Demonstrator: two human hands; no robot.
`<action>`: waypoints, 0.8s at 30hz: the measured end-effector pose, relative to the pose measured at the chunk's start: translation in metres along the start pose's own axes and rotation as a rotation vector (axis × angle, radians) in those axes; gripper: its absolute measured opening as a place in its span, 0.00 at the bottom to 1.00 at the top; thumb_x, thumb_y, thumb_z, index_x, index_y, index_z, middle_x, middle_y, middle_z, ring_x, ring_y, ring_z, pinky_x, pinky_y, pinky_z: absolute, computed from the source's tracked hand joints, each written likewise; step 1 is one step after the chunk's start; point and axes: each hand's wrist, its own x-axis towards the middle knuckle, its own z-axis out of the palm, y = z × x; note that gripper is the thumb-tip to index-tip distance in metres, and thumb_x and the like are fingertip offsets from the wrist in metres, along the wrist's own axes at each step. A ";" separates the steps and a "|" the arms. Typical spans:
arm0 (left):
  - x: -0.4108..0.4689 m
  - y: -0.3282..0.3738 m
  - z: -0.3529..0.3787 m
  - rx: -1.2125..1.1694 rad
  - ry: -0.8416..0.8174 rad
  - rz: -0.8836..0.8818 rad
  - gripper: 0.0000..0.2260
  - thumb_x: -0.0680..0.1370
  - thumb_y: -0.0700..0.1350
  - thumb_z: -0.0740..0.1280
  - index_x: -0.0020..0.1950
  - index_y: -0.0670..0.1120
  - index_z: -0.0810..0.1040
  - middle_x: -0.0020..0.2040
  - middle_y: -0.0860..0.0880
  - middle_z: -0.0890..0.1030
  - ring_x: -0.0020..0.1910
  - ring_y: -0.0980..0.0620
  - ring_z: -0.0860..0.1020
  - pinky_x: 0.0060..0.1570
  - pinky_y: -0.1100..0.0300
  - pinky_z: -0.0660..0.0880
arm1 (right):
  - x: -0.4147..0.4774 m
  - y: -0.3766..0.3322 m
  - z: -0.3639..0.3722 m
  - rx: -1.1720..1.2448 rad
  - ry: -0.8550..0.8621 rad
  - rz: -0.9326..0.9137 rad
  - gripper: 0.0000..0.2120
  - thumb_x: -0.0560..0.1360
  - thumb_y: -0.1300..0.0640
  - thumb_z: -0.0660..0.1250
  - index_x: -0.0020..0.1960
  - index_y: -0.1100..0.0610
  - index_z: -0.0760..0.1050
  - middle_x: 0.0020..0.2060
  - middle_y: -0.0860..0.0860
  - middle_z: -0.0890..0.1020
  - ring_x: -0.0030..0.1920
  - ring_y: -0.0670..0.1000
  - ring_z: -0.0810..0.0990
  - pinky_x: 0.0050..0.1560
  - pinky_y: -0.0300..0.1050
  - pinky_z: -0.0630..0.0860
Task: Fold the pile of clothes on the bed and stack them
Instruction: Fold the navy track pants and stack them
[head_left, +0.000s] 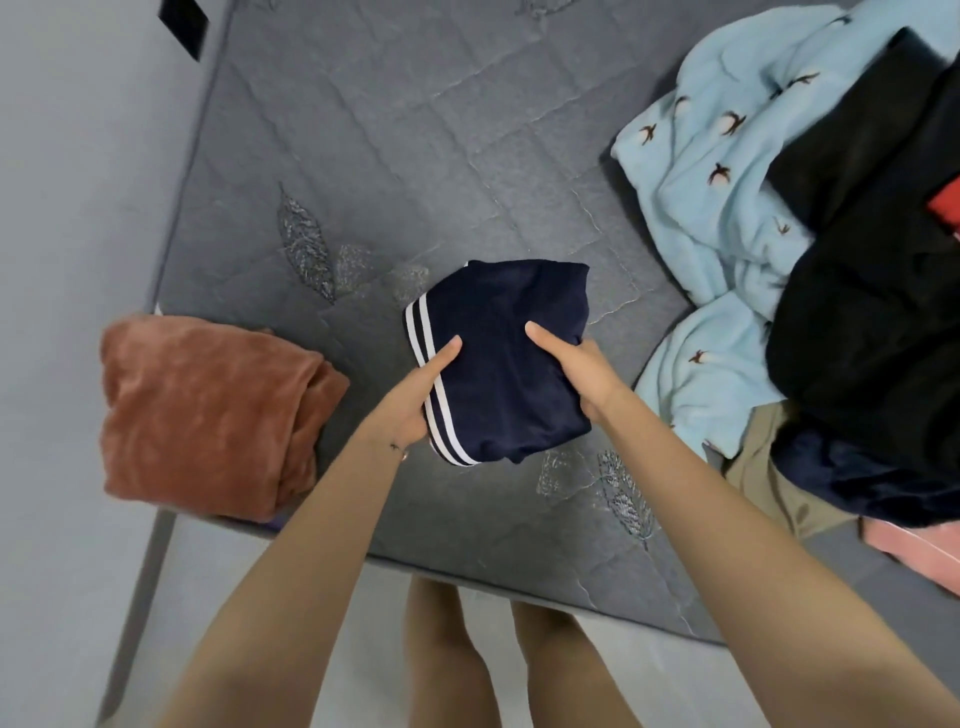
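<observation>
A folded navy garment (501, 364) with two white stripes along its left edge is held over the grey mattress (395, 156). My left hand (415, 395) grips its striped left side, thumb on top. My right hand (576, 369) grips its right side, thumb on top too. A folded rust-coloured fleece garment (208, 415) lies at the mattress's near left corner. The unfolded pile (857, 291) sits at the right: a light blue fleece with small bird prints, black clothes on top, dark navy, tan and pink pieces lower down.
A grey wall runs along the left of the bed. The mattress's front edge (519, 577) is just before my legs, with pale floor below. A small red patch (946, 208) shows among the black clothes at the right edge.
</observation>
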 end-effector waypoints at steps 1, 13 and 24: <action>-0.013 0.000 0.003 -0.017 -0.009 0.018 0.28 0.72 0.55 0.73 0.69 0.45 0.75 0.64 0.45 0.80 0.63 0.48 0.79 0.65 0.50 0.72 | -0.012 -0.002 0.003 0.011 -0.003 -0.017 0.26 0.67 0.43 0.78 0.60 0.54 0.77 0.54 0.50 0.85 0.54 0.52 0.83 0.61 0.53 0.78; -0.171 0.049 -0.009 0.172 0.201 0.443 0.10 0.79 0.51 0.67 0.60 0.54 0.78 0.58 0.55 0.83 0.58 0.55 0.81 0.58 0.56 0.77 | -0.151 -0.041 0.101 0.048 0.017 -0.232 0.10 0.75 0.47 0.72 0.54 0.48 0.79 0.50 0.46 0.85 0.51 0.48 0.84 0.55 0.48 0.80; -0.209 0.108 -0.197 0.449 0.326 0.540 0.21 0.78 0.64 0.63 0.66 0.54 0.76 0.63 0.59 0.78 0.63 0.60 0.76 0.66 0.58 0.72 | -0.143 0.028 0.292 0.259 0.092 -0.264 0.08 0.75 0.50 0.72 0.53 0.48 0.78 0.48 0.41 0.85 0.50 0.43 0.84 0.53 0.42 0.78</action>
